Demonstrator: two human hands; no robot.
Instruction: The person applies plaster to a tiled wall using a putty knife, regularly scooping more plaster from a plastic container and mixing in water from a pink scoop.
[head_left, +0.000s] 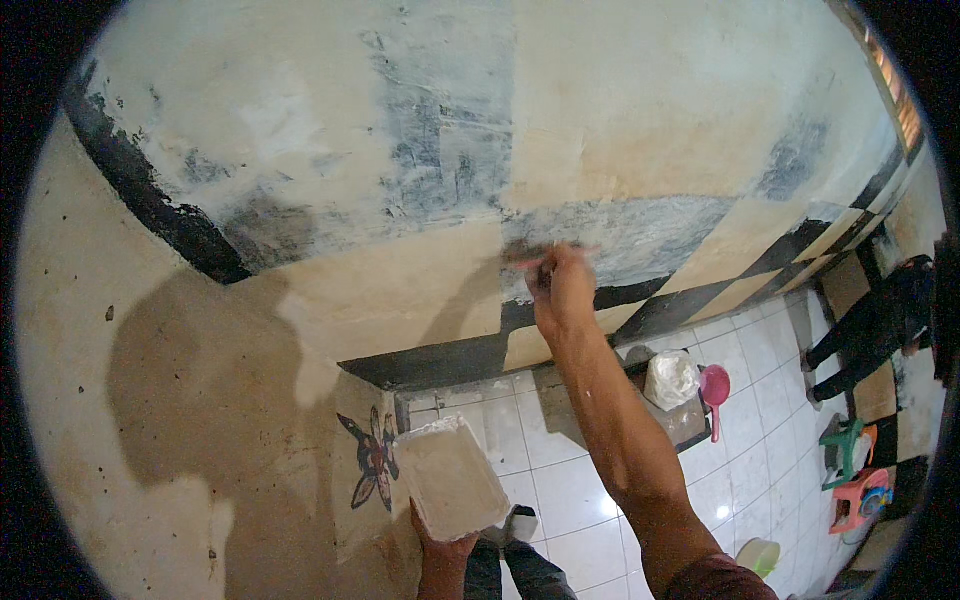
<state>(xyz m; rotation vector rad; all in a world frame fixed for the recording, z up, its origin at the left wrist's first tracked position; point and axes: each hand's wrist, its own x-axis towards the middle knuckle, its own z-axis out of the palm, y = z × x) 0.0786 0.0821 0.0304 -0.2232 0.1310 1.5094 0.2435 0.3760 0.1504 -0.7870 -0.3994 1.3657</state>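
My right hand point(562, 285) is closed on a motion-blurred red tool point(530, 262), perhaps a scraper or brush, at the wall point(620, 140). Around it, thin whitish coating partly covers a dark square above the black-and-cream checkered band point(745, 290). My left hand point(445, 548) grips a rectangular tray point(450, 475) of pale creamy material at waist height, low in the view, beside the painted flower on the side wall point(375, 455). My shadow falls on the beige side wall to the left.
Below, on white floor tiles point(565, 490), are a dark board point(690, 430) with a white bag point(670, 380) and pink dipper point(716, 385), and a pale green basin point(757, 558). At right, a person in dark clothing point(870, 320) is near green point(843, 440) and red point(857, 495) stools.
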